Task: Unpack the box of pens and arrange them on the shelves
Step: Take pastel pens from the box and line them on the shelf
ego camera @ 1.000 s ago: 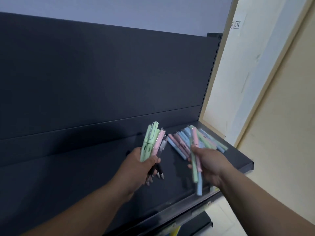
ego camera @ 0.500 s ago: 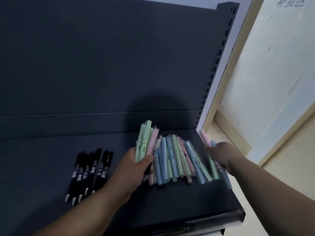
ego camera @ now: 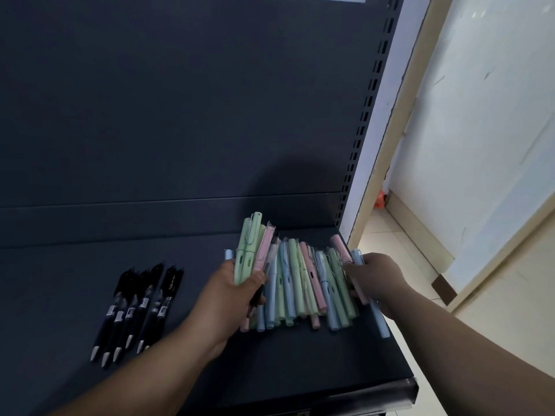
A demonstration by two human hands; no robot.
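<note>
Labels: black pens, white stickers unreadable | shelf: pastel pens in row | left hand grips pen bunch | right hand pinches blue pen

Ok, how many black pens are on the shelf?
6 black pens, side by side in one row on the shelf, left of the left hand; overlap may hide another.

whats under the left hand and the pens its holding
The left hand grips a bundle of green and pink pens. Under it, the left end of the pastel pen row lies on the shelf. How many pens the hand covers is hidden.
</note>
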